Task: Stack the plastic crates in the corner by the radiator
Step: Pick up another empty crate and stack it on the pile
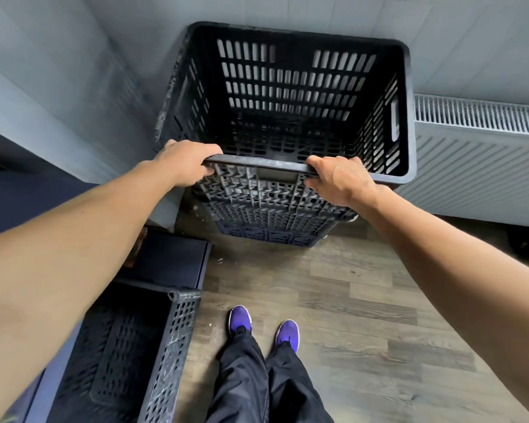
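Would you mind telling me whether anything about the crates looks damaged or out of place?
The top crate, gripped by the left hand and right hand, has a scuffed, whitish rim at its left edge. Small debris lies on the floor by the stack. Another crate sits unstacked at lower left.

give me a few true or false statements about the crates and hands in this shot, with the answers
1. Both hands hold the near rim of the top crate. True: the left hand and right hand each have a grip on that rim.
2. The top crate is full of bottles. False: it is empty.
3. The radiator is to the right of the stack. True.
4. The top crate stands directly on the floor. False: it sits on at least one lower crate.
5. Another crate stands at the lower left, by the person's feet. True.
6. The person's shoes are red. False: they are purple.
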Demonstrator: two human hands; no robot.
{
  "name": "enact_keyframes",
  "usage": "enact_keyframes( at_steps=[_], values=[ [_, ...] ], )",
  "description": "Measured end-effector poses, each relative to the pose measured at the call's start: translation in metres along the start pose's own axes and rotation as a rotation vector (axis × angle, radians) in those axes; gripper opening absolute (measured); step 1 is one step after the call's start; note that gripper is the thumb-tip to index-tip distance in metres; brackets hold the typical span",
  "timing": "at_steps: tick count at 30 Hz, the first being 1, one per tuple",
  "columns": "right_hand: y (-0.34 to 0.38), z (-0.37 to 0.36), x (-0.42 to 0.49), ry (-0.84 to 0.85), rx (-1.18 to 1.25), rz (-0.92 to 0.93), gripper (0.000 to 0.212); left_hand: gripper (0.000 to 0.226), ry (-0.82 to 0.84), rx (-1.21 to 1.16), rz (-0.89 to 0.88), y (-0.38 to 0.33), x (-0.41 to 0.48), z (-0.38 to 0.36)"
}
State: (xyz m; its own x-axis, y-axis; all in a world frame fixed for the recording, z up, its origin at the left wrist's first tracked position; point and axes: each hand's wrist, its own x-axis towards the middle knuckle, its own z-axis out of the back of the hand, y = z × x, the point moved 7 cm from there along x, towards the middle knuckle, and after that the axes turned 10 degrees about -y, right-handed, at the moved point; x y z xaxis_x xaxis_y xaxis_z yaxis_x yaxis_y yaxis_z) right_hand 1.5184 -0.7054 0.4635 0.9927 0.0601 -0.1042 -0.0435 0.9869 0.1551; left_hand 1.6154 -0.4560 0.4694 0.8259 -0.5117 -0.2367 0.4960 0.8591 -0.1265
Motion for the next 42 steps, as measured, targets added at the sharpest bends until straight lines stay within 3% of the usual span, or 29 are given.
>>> enact_keyframes(
  at_steps=[5,7,10,21,31,34,38,42],
  values=[
    [0.022,-0.001,0.02,0.038,-0.01,0.003,0.021,0.026,0.013,0.142,-0.021,0.022,0.0,0.011],
    [0.029,-0.002,0.029,0.058,-0.018,-0.009,0.02,0.016,0.022,0.201,-0.074,0.023,0.004,0.011],
    [0.033,-0.003,0.035,0.033,-0.057,-0.014,0.023,0.021,0.012,0.245,-0.126,0.024,0.009,0.012],
    [0.06,0.003,0.024,-0.146,-0.168,0.022,0.027,0.019,-0.227,0.334,-0.263,0.033,-0.005,0.017],
    [0.055,0.006,0.025,-0.164,-0.205,0.039,0.022,0.025,-0.116,0.119,-0.132,0.032,-0.004,0.012],
    [0.047,0.003,0.017,-0.169,-0.204,0.084,0.029,0.012,-0.104,0.128,-0.146,0.034,-0.001,0.014],
    [0.025,0.01,0.004,-0.179,-0.174,0.066,0.037,0.016,-0.081,0.15,-0.175,0.034,0.001,0.015],
    [-0.006,0.018,-0.01,-0.083,-0.109,0.031,0.033,0.019,-0.091,0.164,-0.18,0.037,0.004,0.016]
  ],
)
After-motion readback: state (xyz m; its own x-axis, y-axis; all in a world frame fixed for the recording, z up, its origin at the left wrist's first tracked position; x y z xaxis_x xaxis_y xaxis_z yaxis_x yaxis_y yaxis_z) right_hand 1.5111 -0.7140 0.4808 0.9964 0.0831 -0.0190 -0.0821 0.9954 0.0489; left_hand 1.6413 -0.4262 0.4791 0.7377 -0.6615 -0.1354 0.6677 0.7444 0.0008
